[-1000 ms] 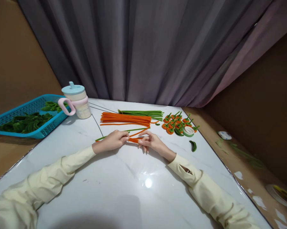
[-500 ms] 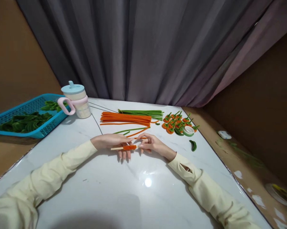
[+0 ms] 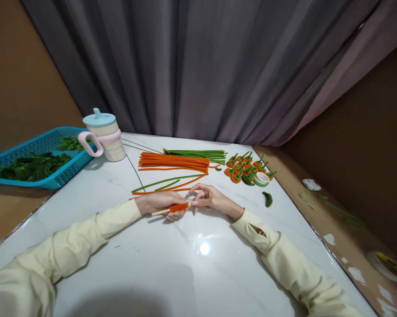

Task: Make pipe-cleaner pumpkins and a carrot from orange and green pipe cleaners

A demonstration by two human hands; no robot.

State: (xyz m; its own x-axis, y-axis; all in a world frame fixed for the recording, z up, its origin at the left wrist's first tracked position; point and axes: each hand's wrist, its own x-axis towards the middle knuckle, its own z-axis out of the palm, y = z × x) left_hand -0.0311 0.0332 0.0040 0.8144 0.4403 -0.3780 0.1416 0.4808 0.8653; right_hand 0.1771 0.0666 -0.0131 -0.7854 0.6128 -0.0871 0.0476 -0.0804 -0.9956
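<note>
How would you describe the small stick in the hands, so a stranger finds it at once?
On the white table, look where the left hand and right hand meet. The stick lies there: pale wood, its right end wrapped in orange, unlike the long loose stems behind.

Two hands: left hand (image 3: 159,203), right hand (image 3: 211,197). One wooden stick (image 3: 167,210). One cup (image 3: 103,136). One blue basket (image 3: 30,152). One tape roll (image 3: 261,179). One orange stem bundle (image 3: 174,162), one green stem bundle (image 3: 198,154). Small orange flowers (image 3: 243,169) clustered, uncountable.

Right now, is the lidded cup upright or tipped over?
Upright: the cup stands on the table, blue lid and spout on top, beside the blue basket.
</note>
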